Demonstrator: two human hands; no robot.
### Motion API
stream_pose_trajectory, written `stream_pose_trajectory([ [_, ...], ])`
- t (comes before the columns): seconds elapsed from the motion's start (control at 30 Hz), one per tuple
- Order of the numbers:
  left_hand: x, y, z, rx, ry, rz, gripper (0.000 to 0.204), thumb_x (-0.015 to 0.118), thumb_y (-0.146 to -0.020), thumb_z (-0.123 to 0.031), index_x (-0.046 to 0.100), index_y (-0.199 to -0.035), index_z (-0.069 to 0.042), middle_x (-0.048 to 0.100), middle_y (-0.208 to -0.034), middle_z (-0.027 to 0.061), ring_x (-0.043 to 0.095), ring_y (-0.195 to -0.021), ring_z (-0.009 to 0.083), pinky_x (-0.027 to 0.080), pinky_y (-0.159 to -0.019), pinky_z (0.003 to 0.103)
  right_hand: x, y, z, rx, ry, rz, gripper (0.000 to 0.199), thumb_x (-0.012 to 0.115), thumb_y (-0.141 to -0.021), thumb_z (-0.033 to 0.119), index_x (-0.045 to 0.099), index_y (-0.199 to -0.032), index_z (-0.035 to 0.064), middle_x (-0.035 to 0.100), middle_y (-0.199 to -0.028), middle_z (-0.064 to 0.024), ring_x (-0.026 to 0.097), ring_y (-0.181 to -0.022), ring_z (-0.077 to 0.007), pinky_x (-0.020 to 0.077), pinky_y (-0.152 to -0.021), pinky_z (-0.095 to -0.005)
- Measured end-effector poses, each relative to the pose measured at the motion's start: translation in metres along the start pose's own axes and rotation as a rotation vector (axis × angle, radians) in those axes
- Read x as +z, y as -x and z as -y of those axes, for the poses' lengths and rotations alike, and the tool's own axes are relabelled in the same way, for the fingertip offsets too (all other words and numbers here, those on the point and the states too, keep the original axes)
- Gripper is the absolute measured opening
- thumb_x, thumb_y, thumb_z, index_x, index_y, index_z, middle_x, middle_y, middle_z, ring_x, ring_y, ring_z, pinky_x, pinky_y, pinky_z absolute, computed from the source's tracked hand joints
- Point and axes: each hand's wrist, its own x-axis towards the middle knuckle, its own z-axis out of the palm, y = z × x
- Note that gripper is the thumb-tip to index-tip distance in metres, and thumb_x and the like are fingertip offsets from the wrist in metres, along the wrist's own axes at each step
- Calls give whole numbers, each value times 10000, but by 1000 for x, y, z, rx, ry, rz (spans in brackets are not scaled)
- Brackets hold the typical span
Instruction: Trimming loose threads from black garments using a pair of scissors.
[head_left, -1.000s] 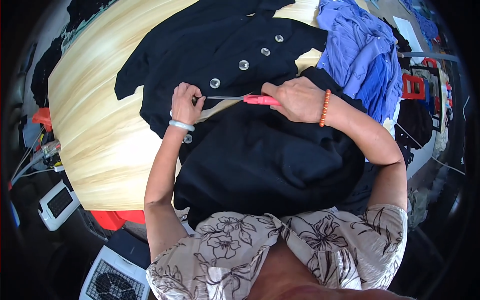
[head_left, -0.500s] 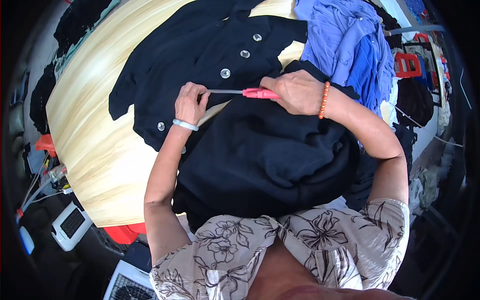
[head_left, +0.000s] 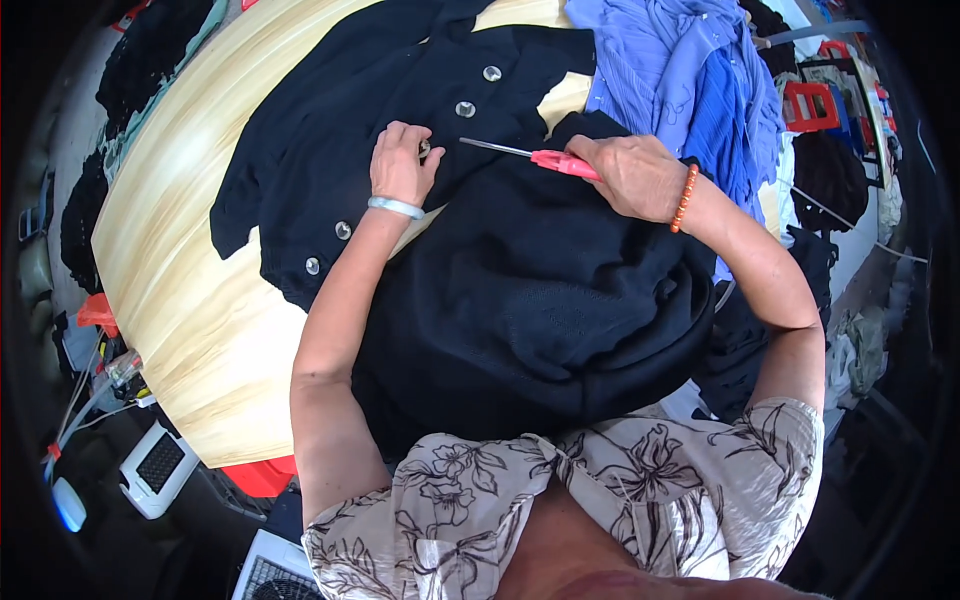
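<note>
A black garment (head_left: pixel 310 150) is spread over the table, with a row of shiny clear round buttons (head_left: pixel 465 109) down it. My left hand (head_left: pixel 400 170) rests on that row, thumb and fingers closed around a button (head_left: pixel 425 149) that shows partly between them. In my right hand (head_left: pixel 640 175) is a pink-handled tool (head_left: pixel 560 163) with a slim metal blade; whether it is scissors seen edge-on I cannot tell. Its tip points left, a short way from my left fingertips and apart from them. More black cloth (head_left: pixel 520 300) lies bunched between my arms.
Blue and violet pleated clothes (head_left: pixel 660 60) are heaped at the far right of the pale wood-grain table (head_left: pixel 210 330). Red plastic stools (head_left: pixel 812 106) stand beyond on the right. A white fan-like device (head_left: pixel 160 470) is at the lower left, with cables nearby.
My left hand has moved up and right along the buttons, uncovering one below. The tool has drawn back rightward, its tip leaving my left fingers and now showing bare.
</note>
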Motion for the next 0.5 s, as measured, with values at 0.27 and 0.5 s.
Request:
stream_pose_trajectory([
  [0.27, -1, 12, 7, 26, 206, -1, 100, 715, -718, 6, 635, -759, -39, 620, -874, 96, 598, -834, 314, 495, -761, 386, 1, -15, 13, -183, -9, -95, 237, 630, -868, 167, 566, -1039, 15, 617, -638, -181, 645, -649, -366, 493, -577, -445],
  [0.5, -29, 21, 20, -283, 780, -205, 51, 707, -837, 22, 675, -825, -15, 704, -848, 50, 620, -726, 69, 504, -662, 211, -7, 10, -6, -23, -96, -63, 198, 607, -888, 155, 558, -1027, 24, 633, -690, -200, 654, -716, -381, 503, -631, -465],
])
